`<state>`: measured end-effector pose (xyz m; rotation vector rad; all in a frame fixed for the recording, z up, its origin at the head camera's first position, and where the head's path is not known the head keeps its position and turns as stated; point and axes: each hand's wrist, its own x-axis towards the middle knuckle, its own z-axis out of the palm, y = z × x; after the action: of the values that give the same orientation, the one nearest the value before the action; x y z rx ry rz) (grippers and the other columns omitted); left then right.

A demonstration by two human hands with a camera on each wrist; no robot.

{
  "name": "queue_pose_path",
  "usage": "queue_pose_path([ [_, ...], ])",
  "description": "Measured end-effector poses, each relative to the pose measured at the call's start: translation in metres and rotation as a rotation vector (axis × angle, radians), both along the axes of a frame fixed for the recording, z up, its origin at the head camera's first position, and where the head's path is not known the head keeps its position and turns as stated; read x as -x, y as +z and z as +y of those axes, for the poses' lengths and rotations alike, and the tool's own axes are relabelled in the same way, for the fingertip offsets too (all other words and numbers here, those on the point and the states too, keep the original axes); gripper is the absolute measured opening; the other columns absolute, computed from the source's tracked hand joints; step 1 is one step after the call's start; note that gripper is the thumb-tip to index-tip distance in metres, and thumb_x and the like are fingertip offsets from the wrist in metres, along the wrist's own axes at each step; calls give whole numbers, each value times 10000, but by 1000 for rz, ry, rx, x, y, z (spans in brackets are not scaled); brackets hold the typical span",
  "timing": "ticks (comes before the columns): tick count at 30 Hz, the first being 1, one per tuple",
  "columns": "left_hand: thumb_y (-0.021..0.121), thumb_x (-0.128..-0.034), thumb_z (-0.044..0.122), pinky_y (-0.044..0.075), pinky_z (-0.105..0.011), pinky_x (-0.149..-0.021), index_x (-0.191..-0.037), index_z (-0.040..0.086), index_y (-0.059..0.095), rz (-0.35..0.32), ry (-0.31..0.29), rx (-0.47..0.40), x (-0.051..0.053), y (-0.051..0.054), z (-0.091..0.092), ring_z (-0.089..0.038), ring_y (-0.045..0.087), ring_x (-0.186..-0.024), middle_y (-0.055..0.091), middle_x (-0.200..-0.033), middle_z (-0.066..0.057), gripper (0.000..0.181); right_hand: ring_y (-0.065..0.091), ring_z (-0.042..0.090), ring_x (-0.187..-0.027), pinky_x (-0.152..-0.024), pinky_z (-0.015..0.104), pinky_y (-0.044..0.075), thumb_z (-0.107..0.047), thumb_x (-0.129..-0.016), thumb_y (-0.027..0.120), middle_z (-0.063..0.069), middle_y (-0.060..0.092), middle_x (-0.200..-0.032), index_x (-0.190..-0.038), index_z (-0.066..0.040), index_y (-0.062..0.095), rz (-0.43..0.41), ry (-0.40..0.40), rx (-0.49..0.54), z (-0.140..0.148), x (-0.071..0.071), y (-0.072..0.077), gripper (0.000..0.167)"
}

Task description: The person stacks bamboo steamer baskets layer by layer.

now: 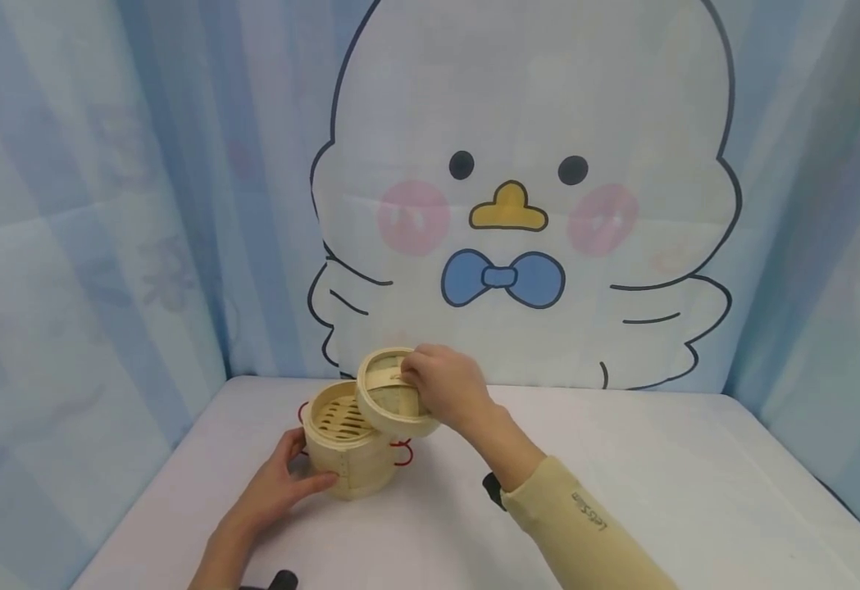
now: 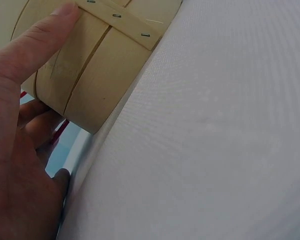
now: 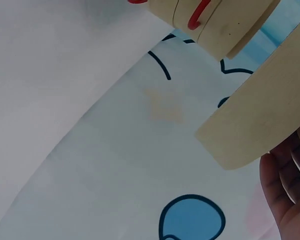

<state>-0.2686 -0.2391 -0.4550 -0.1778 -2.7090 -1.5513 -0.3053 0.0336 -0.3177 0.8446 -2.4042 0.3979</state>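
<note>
A round bamboo steamer [image 1: 363, 471] stands on the white table, its slatted inside [image 1: 337, 419] partly showing from above. My left hand [image 1: 278, 483] holds it from the left, thumb on the front wall and the other fingers round the side. In the left wrist view the thumb lies by a stapled strip on the steamer's wall [image 2: 97, 65]. Tilted above the steamer's right rim is its woven lid [image 1: 381, 399], which my right hand [image 1: 450, 389] grips at the top. The right wrist view shows the lid's side [image 3: 255, 115] apart from the steamer [image 3: 222, 22].
Red cord loops [image 1: 403, 453] stick out from the steamer's sides. The white tabletop [image 1: 621, 483] stretches to the right. Behind and beside it hang blue and white curtains [image 1: 68, 246], with a cartoon bird [image 1: 507, 123] on the back one.
</note>
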Motion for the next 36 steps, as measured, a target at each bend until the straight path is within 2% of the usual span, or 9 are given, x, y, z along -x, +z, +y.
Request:
queue_pose_path([
  [16,865,-807,341,249,-622,-1145,-1469,60,378,11,1,-39,-2,0,-3,-430,357,-1414,448,-1502,-244,868,577,146,-741,-640,282,520,-145,-976,679,-34,638,-824,-932,-138,749,-59,0,-64,-37,5,4,83],
  [25,872,-801,337,265,-616,-1140,-1451,66,390,32,2,-45,0,1,-3,-414,381,-1401,489,-1472,-217,853,623,158,-737,-657,310,538,-168,-939,731,-14,638,-793,-916,-118,757,17,47,-127,-56,7,-2,61],
  [36,874,-796,345,281,-617,-1131,-1444,64,397,36,10,-39,0,-2,-1,-409,402,-1386,515,-1452,-201,853,617,129,-757,-665,279,535,-186,-967,707,-26,651,-831,-977,-131,762,-36,3,-181,-68,9,-6,79],
])
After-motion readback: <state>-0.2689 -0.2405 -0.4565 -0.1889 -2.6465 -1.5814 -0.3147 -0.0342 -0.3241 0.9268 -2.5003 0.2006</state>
